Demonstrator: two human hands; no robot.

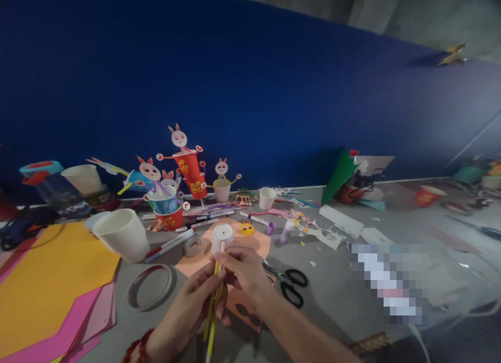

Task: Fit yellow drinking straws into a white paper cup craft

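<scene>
My left hand [191, 295] is closed around thin yellow strips [212, 326] that look like pipe cleaners; their ends hang below my fingers. My right hand [248, 274] pinches near their upper end, together with a pale pinkish stick [223, 248]. That stick reaches up to a small white paper cup [223, 231], whose base faces me with a little reddish spot in it. Whether the stick enters the cup I cannot tell. Beneath the hands lies orange paper [258, 244] with a yellow rabbit face [247, 227] on it. Black-handled scissors [291, 287] rest right of my right hand.
Stacked white cups [123, 235], a tape roll [150, 287] and coloured paper sheets [50, 279] lie to the left. Rabbit figures on cups [168, 209] stand along the blue wall. A glue stick [287, 231] and paper scraps [326, 236] are to the right.
</scene>
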